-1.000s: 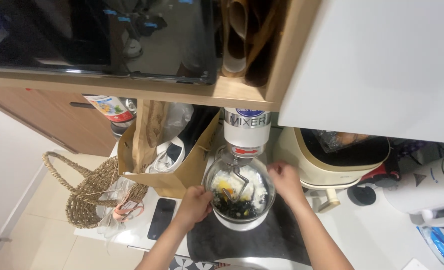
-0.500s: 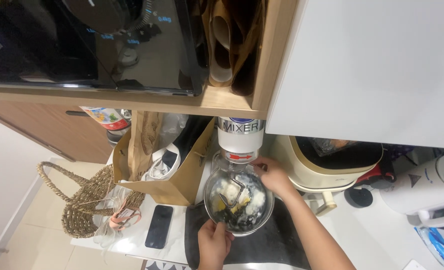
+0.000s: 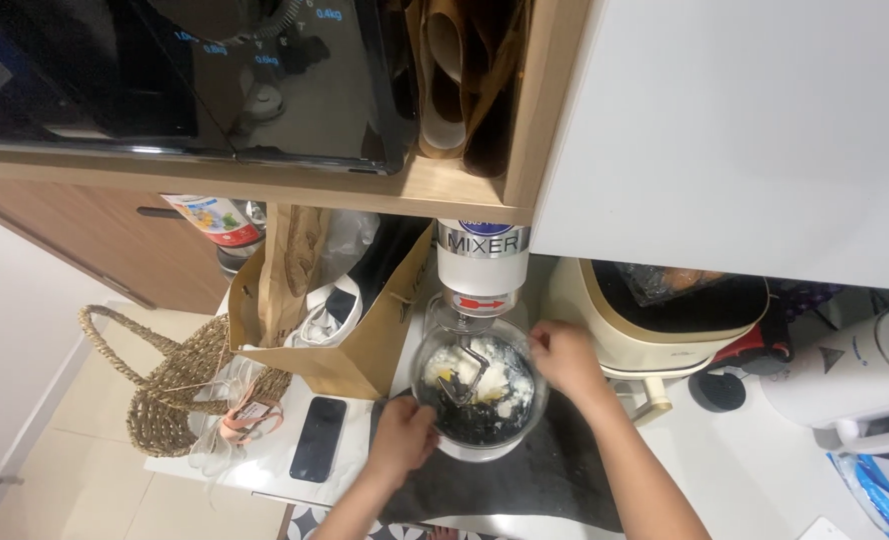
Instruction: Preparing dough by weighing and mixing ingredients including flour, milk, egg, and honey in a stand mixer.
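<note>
A white stand mixer (image 3: 482,262) stands under a shelf, its beater (image 3: 462,372) lowered into a clear glass bowl (image 3: 435,360). White chunks and dark crumbs fill the bowl. My left hand (image 3: 403,436) grips the bowl's near left rim. My right hand (image 3: 566,358) rests on the bowl's right rim, fingers curled over the edge. The bowl sits on the mixer's white base above a dark mat (image 3: 525,480).
A brown paper bag (image 3: 370,345) with stuff in it stands left of the mixer. A black phone (image 3: 319,438) lies on the white counter. A woven basket (image 3: 180,385) sits at the left. A cream appliance (image 3: 665,320) and a white kettle (image 3: 870,380) are at the right.
My left hand has gone from the bowl's left side down below it and back up to the near left rim. My right hand stays at the right rim. The view has shifted.
</note>
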